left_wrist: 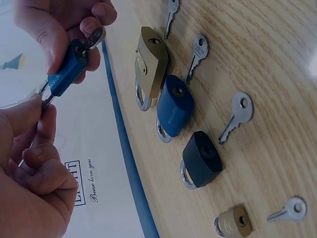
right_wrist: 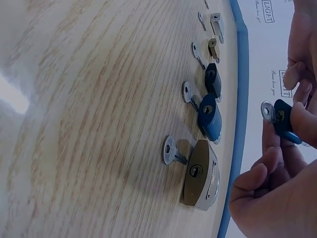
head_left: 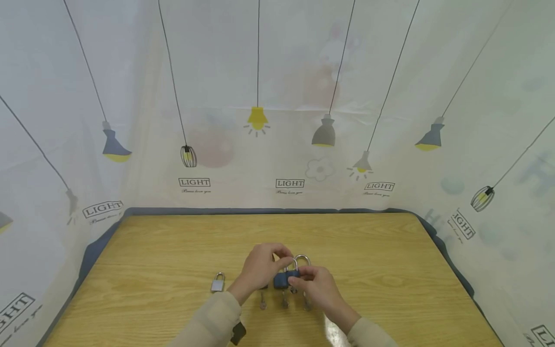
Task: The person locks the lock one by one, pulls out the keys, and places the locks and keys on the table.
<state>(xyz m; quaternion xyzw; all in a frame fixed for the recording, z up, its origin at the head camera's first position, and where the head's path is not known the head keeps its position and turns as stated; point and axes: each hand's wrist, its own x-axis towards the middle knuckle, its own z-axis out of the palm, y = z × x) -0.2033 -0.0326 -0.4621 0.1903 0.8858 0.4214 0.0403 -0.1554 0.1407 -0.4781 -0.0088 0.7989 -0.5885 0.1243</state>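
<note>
A small blue padlock (left_wrist: 68, 69) is held up above the table, with a silver key (left_wrist: 94, 38) in its keyhole. My right hand (head_left: 318, 286) grips its body between thumb and fingers. With thumb and forefinger, my left hand (head_left: 262, 265) pinches the padlock at its shackle end, covering part of the shackle. Under the hands stands a row of padlocks: a large brass one (right_wrist: 200, 176), a blue one (left_wrist: 176, 106), a black one (left_wrist: 202, 158) and a small brass one (left_wrist: 234, 221).
Loose keys lie before the row, such as one key (left_wrist: 237, 115) near the black padlock. A silver padlock (head_left: 218, 283) stands at the left end. By my left sleeve a dark object (head_left: 238, 332) shows partly. The wooden table (head_left: 390, 250) meets a printed curtain (head_left: 234, 168) behind.
</note>
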